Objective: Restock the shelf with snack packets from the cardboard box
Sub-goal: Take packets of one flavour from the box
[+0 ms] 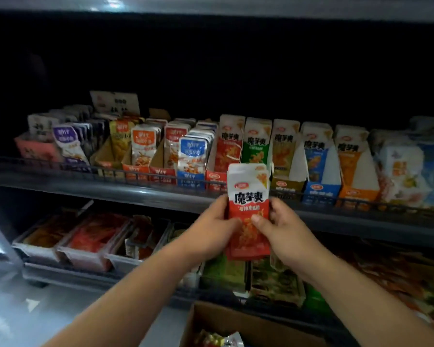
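I am holding one stack [248, 196] of red packets in two hands, my left hand [217, 222] and my right hand [283, 226]; how many packets are in it I cannot tell. I am facing two shelves, an upper shelf [85, 189] and a lower shelf [85, 279]. On the upper one I am counting five tall cartons at the right: one red carton [229, 144], one green carton [257, 144], one yellow carton [283, 149], one blue carton [316, 156] and one orange carton [351, 159]. Left of them I am counting six rows [144, 144] of smaller packets and one sign [115, 101] far behind. Three trays [85, 259] are sitting on the lower shelf's left. One box [211, 319] is sitting nearest me.
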